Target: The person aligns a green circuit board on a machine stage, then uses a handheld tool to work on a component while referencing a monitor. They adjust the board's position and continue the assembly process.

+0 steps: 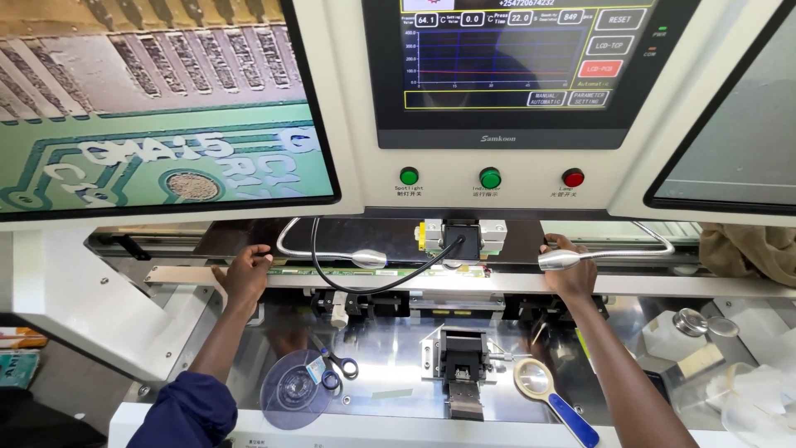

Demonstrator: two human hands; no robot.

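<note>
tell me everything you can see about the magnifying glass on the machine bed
The magnifying glass has a round clear lens in a pale cream rim and a blue handle that looks like plastic. It lies flat on the shiny metal bed, handle pointing toward the lower right, just right of the black clamp block. No hand touches it; the right forearm passes close beside it.

Panel (373, 249) under screens, hands (246, 274) at its ends, scissors (338, 368) left — magnifier (554, 396) right — below.
</note>
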